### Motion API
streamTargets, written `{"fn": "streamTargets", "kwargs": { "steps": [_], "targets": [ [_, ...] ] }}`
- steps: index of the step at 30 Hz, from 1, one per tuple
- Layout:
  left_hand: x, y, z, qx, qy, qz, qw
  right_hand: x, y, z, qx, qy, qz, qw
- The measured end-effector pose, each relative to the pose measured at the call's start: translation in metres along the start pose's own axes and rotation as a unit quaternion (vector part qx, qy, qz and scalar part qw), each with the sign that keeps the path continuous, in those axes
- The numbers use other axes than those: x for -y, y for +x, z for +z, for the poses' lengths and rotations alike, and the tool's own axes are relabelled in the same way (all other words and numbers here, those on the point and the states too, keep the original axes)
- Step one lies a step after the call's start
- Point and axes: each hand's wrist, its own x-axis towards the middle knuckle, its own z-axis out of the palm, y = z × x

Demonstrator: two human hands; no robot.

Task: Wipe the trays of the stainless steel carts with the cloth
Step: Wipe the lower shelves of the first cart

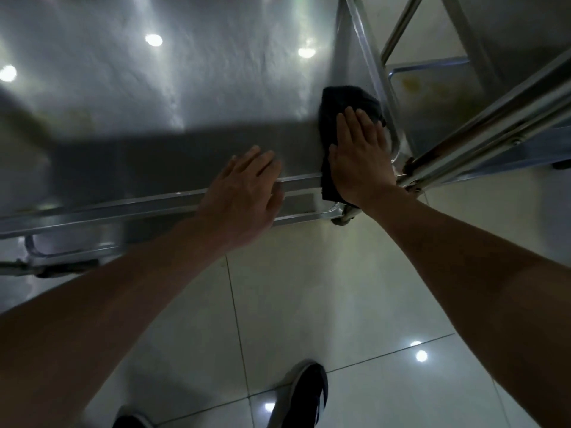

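the cloth (346,97) is soft and limp, i judge, best pinned under a flat palm, not pinched. it lies in the near right corner of the tray (191,88). my right hand (360,156) presses it, fingers straight together. my left hand (244,186) rests on the tray's near rim, fingers relaxed, holding nothing.

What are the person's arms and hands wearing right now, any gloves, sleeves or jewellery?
Nothing shows on either: the left hand and right hand are bare, without gloves, rings or a watch. Both forearms are uncovered as far as the frame shows; no sleeve edge is in view.
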Motion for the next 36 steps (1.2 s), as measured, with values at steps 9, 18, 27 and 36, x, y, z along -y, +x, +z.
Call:
{"fn": "streamTargets", "kwargs": {
  "steps": [9, 18, 27, 36],
  "targets": [
    [0.065, -0.059, -0.025, 0.015, 0.004, -0.04, 0.999, 0.102, -0.009, 0.002, -0.007, -0.001, -0.049, 0.999],
    [0.136, -0.126, -0.051, 0.001, -0.001, -0.083, 0.997, 0.19, -0.015, -0.001, 0.007, -0.005, -0.078, 0.997],
    [0.198, -0.186, -0.07, 0.01, 0.0, -0.136, 0.991, 0.299, -0.014, 0.003, -0.004, 0.0, -0.136, 0.991],
    [0.252, -0.25, -0.094, 0.013, 0.01, -0.182, 0.983, 0.401, -0.018, 0.005, -0.009, -0.01, -0.198, 0.98]
  ]
}}
